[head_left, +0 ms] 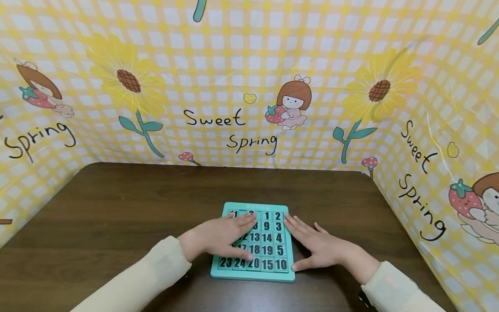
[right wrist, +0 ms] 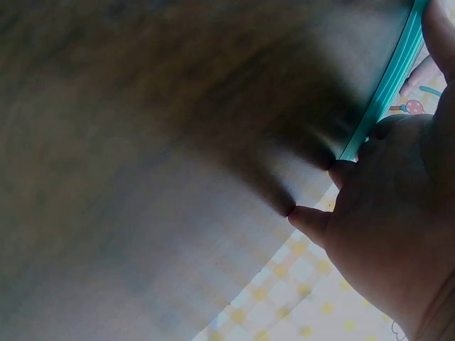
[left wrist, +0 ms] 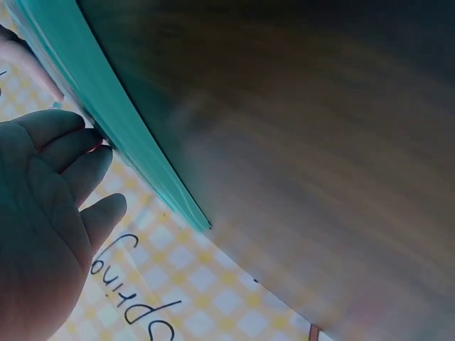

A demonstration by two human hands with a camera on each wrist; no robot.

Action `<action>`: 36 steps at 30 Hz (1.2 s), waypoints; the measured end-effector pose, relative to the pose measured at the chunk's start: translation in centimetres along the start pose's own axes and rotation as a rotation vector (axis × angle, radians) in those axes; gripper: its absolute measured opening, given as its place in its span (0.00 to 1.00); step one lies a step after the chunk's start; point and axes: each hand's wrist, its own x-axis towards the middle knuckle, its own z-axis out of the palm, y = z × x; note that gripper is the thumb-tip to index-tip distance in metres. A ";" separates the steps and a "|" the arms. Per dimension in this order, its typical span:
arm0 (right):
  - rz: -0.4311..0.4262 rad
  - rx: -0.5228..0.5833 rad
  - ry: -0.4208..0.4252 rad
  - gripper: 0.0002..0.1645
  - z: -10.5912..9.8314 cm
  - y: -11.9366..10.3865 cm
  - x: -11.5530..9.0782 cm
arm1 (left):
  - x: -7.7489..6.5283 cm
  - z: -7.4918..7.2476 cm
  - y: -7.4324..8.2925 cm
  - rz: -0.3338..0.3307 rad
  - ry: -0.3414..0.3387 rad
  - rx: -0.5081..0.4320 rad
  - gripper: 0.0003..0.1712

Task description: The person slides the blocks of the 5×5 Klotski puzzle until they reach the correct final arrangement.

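At the near side, two pale sleeves, the left sleeve point(head_left: 152, 268) and the right sleeve point(head_left: 393, 288), reach in over the brown table point(head_left: 156, 195). A small dark object point(head_left: 364, 299) shows under the right cuff.

In the middle of the table's near part lies the board point(head_left: 253, 276), flat and teal, set with numbered tiles point(head_left: 267, 250). Its near row reads 23, 24, 20, 15, 10; the column along its right side runs 2, 3, 4, 5, 10 from far to near.

The left hand point(head_left: 222, 236) lies across the board's left part, fingers extended and thumb held wide, its tip at the 20 tile. It grips nothing and hides several tiles; how firmly it presses, I cannot tell. The right hand point(head_left: 325, 249) is also spread and grips nothing: fingertips at the board's right edge towards the far corner, thumb at the near right corner. In the right wrist view, two of its fingertips touch the table.

Beyond the table hangs a yellow checked cloth point(head_left: 218, 56), printed with "Sweet Spring", a girl point(head_left: 292, 102) holding a strawberry, and a large yellow flower on either side.
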 end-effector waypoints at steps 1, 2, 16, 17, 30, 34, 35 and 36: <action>-0.001 0.002 0.000 0.67 0.0 0.0 0.0 | -0.2 0.0 -0.1 -0.001 0.001 -0.005 0.55; -0.002 0.003 0.002 0.67 0.0 -0.1 -0.1 | -0.4 0.0 -0.2 -0.004 0.000 -0.009 0.54; -0.001 0.003 0.005 0.68 0.0 -0.2 -0.2 | -1.8 0.0 -0.1 -0.002 0.038 0.003 0.54; 0.000 0.002 0.005 0.68 -0.1 -0.2 -0.2 | -1.8 0.0 0.0 0.006 0.042 0.007 0.54; -0.010 0.019 -0.003 0.66 -0.1 -0.3 -0.1 | 0.9 -0.1 2.4 0.080 0.027 0.082 0.53; -0.008 0.014 0.002 0.67 -0.1 -0.2 -0.1 | 1.6 -0.3 2.6 0.082 0.006 0.086 0.54; -0.007 0.011 0.002 0.67 -0.1 -0.2 -0.1 | 1.8 -0.4 2.6 0.081 0.000 0.085 0.54; -0.011 0.011 0.005 0.67 -0.1 -0.2 -0.1 | 2.0 -0.4 2.5 0.082 -0.004 0.085 0.54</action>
